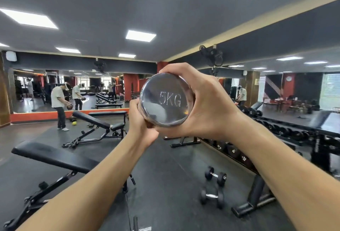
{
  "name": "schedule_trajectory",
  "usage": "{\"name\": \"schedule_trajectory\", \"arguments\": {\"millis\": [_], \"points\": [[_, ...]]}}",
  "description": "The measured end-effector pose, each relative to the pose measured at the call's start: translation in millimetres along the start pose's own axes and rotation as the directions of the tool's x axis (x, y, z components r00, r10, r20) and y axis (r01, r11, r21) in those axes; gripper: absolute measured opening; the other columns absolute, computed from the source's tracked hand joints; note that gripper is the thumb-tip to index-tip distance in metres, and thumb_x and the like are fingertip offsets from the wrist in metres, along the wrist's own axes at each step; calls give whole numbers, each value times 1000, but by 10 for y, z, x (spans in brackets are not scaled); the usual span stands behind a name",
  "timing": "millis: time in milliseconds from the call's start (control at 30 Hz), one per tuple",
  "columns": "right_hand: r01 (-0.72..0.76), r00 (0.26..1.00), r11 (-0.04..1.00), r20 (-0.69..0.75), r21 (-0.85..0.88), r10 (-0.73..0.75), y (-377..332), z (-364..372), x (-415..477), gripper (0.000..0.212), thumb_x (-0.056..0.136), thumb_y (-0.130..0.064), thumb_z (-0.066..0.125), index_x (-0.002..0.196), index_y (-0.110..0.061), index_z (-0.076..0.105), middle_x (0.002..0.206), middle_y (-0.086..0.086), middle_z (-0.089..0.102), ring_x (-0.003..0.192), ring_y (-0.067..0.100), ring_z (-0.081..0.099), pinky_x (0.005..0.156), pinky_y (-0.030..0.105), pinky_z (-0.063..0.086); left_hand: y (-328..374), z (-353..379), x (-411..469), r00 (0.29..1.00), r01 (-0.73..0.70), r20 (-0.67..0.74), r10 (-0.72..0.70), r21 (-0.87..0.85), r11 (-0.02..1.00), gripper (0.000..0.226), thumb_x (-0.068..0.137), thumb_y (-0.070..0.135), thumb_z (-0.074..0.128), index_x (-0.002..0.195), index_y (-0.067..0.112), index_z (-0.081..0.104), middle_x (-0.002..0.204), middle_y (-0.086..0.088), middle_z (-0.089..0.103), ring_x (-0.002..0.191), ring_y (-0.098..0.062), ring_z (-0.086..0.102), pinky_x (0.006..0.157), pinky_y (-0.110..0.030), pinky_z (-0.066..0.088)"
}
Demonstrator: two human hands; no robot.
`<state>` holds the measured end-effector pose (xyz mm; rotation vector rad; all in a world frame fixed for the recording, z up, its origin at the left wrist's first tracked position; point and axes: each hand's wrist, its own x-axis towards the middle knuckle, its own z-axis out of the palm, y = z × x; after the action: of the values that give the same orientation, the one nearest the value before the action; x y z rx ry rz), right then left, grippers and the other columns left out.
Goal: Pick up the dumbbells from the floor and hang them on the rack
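A chrome dumbbell (165,100) stamped "5KG" is held up at chest height, its round end face toward me. My right hand (207,101) wraps around that end from the right and top. My left hand (140,122) cups it from below and left. The handle and far end are hidden behind the face. Two black dumbbells (214,186) lie on the dark floor to the lower right. The long dumbbell rack (244,157) with black dumbbells runs along the right side, in front of a mirror wall.
A black adjustable bench (55,159) stands at the left front, another bench (99,122) behind it. A person (59,105) bends over a ball at the far left. A bench foot (253,199) sits on the floor by the rack.
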<state>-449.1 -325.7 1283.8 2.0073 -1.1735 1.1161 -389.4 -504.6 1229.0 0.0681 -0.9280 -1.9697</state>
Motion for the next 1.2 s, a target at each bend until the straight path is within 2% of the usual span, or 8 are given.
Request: {"name": "schedule_trajectory", "arguments": {"millis": [200,333,533,733,833,933,1067,1200], "points": [[-205,970,978,-129,30,207,808,-900,-517,84,58,-38,100,127,-27,53,97,-18,60,77,2,62,67,14,50,-586,294,312,992,-114,71,105,133,984,58,102,58,51,127,9,69,116,-14,76,105,-28,73,87,-40,62],[-308,926,945,-192,111,325,1284,-1397,-943,80,60,-39,99,124,-33,53,100,6,69,89,29,73,72,44,64,-962,767,446,975,-186,141,173,90,978,37,100,51,58,108,16,69,97,-5,74,94,-20,70,81,-36,59],[-441,818,878,-318,188,479,1794,-1982,-1640,86,65,-38,99,138,-36,54,115,-1,75,102,21,77,80,34,65,-1670,1431,636,915,-258,361,181,177,950,28,97,44,60,106,19,70,95,1,71,85,-14,66,74,-30,56],[-593,669,800,-498,91,552,2150,-2388,-2268,77,74,-44,84,143,-37,51,136,-32,46,103,-24,60,68,1,50,-2591,1933,819,899,-273,417,135,291,917,76,74,63,84,142,47,55,131,-6,73,123,-31,68,110,-55,50],[-688,580,725,-586,19,566,2398,-2626,-2588,77,69,-59,80,140,-48,52,134,-45,46,115,-15,60,88,16,57,-3056,2199,970,883,-223,466,54,317,922,67,70,72,82,132,61,58,137,-17,68,126,-36,66,112,-61,46],[-744,528,668,-609,4,592,2692,-2854,-2883,75,68,-60,82,137,-55,53,135,-45,47,136,22,57,105,51,55,-3595,2416,1203,872,-148,490,-7,276,950,61,72,62,81,129,56,63,133,-9,71,123,-34,68,111,-65,46],[-754,522,655,-656,-56,545,3185,-3147,-3140,67,69,-58,79,130,-60,54,132,-52,46,134,-12,47,81,5,52,-4349,2739,1596,856,-72,513,-63,237,969,57,69,60,82,123,54,66,121,-4,77,109,-32,72,107,-70,47],[-781,502,619,-678,-88,537,3927,-3442,-3390,73,70,-59,79,137,-55,53,148,-32,48,122,-11,58,81,5,52,-5055,3074,2167,821,-30,560,-111,237,971,72,59,75,86,125,57,64,128,-7,74,120,-38,68,112,-67,44]]}}
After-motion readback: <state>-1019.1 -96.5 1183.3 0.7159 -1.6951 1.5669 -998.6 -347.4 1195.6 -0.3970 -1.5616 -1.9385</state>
